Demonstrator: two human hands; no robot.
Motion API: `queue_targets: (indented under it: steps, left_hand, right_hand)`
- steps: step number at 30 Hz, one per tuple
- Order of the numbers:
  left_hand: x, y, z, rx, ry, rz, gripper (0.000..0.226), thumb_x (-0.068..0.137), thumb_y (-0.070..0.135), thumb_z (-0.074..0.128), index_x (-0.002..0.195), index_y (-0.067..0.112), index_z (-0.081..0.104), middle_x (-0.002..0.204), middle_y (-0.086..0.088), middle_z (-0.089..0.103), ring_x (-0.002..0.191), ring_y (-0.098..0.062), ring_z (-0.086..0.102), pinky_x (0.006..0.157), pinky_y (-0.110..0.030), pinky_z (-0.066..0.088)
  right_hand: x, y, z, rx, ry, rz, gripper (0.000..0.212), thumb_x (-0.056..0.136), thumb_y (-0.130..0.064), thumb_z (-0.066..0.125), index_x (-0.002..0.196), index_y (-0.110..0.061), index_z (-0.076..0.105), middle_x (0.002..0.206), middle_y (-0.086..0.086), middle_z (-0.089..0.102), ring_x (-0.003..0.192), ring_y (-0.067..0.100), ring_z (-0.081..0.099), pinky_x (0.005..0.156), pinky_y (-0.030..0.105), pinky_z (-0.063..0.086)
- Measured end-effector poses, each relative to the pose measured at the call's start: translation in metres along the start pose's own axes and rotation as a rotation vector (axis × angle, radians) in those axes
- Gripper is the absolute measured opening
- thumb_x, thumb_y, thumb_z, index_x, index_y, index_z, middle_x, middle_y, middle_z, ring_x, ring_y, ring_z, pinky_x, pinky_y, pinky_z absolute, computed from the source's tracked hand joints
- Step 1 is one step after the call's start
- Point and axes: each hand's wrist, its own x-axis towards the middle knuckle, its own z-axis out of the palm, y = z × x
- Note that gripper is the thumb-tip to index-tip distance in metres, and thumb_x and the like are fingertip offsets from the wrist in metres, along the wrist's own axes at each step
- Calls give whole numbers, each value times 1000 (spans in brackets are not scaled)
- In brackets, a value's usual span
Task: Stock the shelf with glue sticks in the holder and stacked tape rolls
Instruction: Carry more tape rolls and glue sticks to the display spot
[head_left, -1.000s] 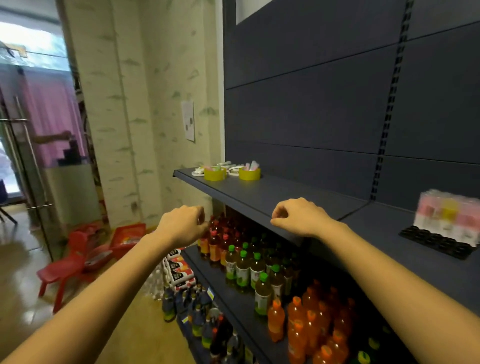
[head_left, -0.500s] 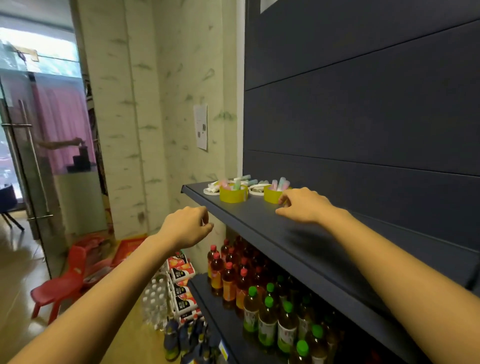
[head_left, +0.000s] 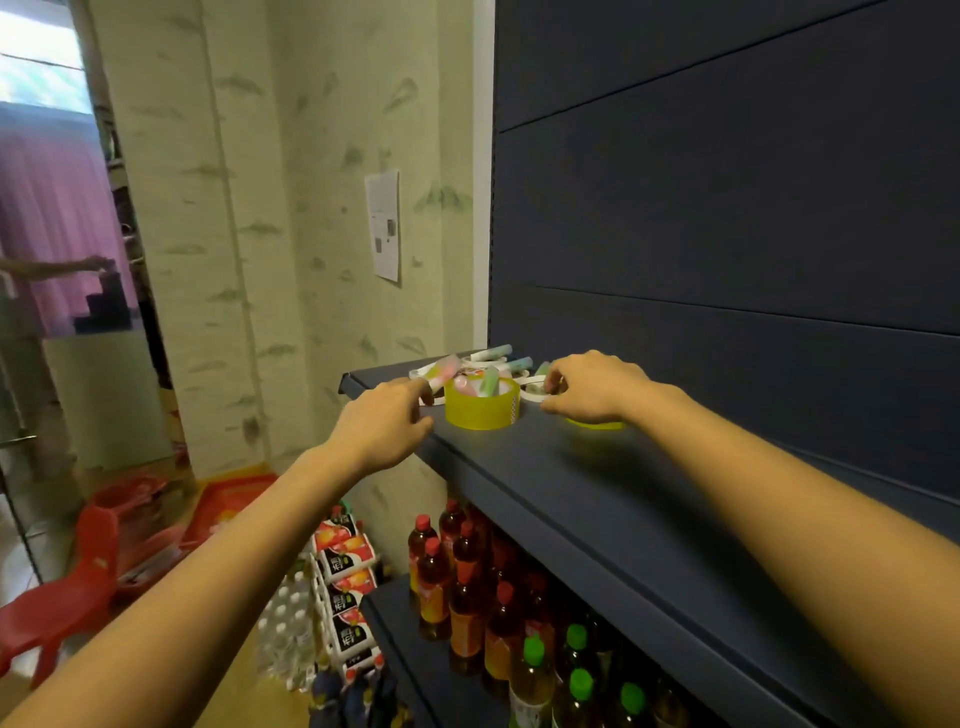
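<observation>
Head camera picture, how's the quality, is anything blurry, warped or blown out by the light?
Head view: soft overall, the glue sticks smeared; wide-angle stretch toward the edges leans the patterned wall; the window at upper left is blown out white; no harsh glare on the dark shelf.

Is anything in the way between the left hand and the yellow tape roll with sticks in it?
No, nothing visible. The left hand sits just left of the yellow tape roll at the shelf edge, with only a small open gap between them.

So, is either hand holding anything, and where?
Cannot tell. Right hand curls atop a yellow tape roll; left hand reaches the end of a pink glue stick.
</observation>
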Motion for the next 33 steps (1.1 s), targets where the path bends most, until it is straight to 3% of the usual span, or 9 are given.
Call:
queue_targets:
  steps: [5, 8, 10, 14, 18, 21, 25, 29, 33]
  left_hand:
    - [66, -20, 20, -106, -50, 140, 34, 92, 33, 53, 122, 16, 54, 114, -6, 61, 99, -28, 59, 86, -39, 47]
    - [99, -28, 33, -105, -106, 222, 36, 91, 39, 54, 117, 15, 56, 110, -8, 63, 99, -29, 58, 85, -39, 47]
    - [115, -31, 42, -51, -127, 298, 33, 91, 37, 53, 113, 13, 59, 108, -9, 63, 98, -26, 57, 78, -31, 41]
    - [133, -36, 51, -42, -156, 414, 23, 95, 27, 48, 104, 10, 60, 98, -7, 57, 86, -21, 51, 68, -26, 29]
    - [144, -47, 45, -110, -57, 496, 21, 94, 27, 50, 96, 9, 60, 102, -8, 63, 98, -28, 58, 76, -33, 40]
    - [151, -59, 34, -172, 26, 537, 18, 93, 24, 51, 95, 10, 61, 109, -8, 65, 97, -27, 59, 70, -28, 34]
    - [159, -74, 25, -219, 92, 565, 15, 92, 22, 52, 97, 11, 62, 84, 1, 56, 79, -19, 53, 59, -24, 31]
    - [167, -79, 26, -275, 133, 579, 16, 92, 23, 53, 96, 10, 62, 77, 7, 53, 67, -10, 47, 58, -13, 32]
    - [175, -68, 27, -365, 222, 608, 13, 90, 23, 58, 92, 11, 63, 68, 12, 50, 61, -6, 46, 58, -23, 32]
  right_hand:
    - [52, -10, 9, 60, 4, 80, 29, 88, -44, 52, 110, -27, 63, 119, 4, 60, 108, 29, 56, 97, 49, 43]
    - [77, -17, 12, 98, 12, 133, 31, 91, -39, 53, 114, -20, 63, 120, 6, 60, 106, 27, 57, 88, 37, 46]
    - [90, -21, 16, 120, 32, 171, 31, 91, -37, 53, 115, -20, 62, 119, 5, 60, 107, 27, 57, 85, 36, 44]
    - [115, -31, 29, 186, 69, 231, 34, 88, -43, 56, 115, -24, 60, 122, 6, 61, 112, 28, 56, 96, 42, 46]
    - [131, -42, 41, 203, 110, 282, 34, 88, -47, 54, 108, -20, 62, 115, 6, 64, 108, 28, 58, 86, 37, 46]
    - [144, -52, 50, 189, 126, 349, 50, 85, -57, 54, 114, -17, 57, 121, 8, 61, 112, 30, 57, 89, 39, 46]
    - [159, -65, 59, 146, 133, 422, 63, 83, -57, 57, 128, -14, 45, 130, 11, 53, 122, 32, 48, 93, 41, 42]
    - [159, -73, 63, 185, 146, 408, 54, 86, -46, 57, 127, -12, 44, 128, 15, 53, 122, 33, 47, 101, 43, 39]
    - [137, -52, 51, 423, 353, 370, 31, 86, -35, 59, 112, -19, 51, 110, 9, 63, 107, 32, 57, 87, 38, 46]
